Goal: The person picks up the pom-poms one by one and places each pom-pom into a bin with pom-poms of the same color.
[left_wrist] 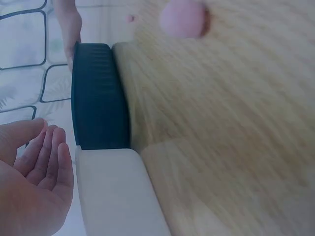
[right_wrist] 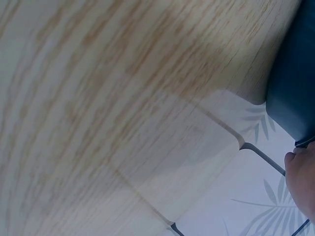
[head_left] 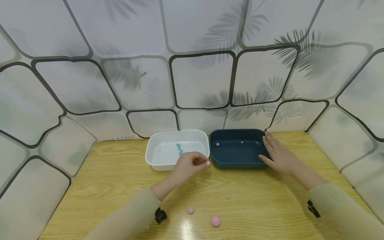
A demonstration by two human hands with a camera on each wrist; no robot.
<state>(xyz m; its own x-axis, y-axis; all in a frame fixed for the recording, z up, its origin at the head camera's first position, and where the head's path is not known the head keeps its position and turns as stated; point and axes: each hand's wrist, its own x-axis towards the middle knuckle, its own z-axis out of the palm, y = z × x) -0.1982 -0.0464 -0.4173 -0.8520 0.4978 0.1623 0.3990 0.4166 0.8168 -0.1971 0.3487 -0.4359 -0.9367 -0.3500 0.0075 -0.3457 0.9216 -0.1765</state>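
Between thumb and fingertips my left hand (head_left: 188, 166) pinches a small pink ball (head_left: 208, 163), close to the front corner where the two dishes meet. The white dish (head_left: 159, 167) is partly behind this hand and holds a short row of several teal beads (head_left: 179, 149). Two small pink balls (head_left: 217, 144) lie apart inside the dark blue dish (head_left: 237, 165). My right hand (head_left: 281, 159) rests on that dish's right end, its fingers straight along the rim and the thumb at the front corner.
On the wooden table (head_left: 120, 186) in front of the dishes lie a large pink ball (head_left: 215, 221), a medium pink ball (head_left: 190, 210) and a tiny pink ball (head_left: 228, 197). A patterned wall covering (head_left: 201, 80) rises right behind the dishes and along both sides.
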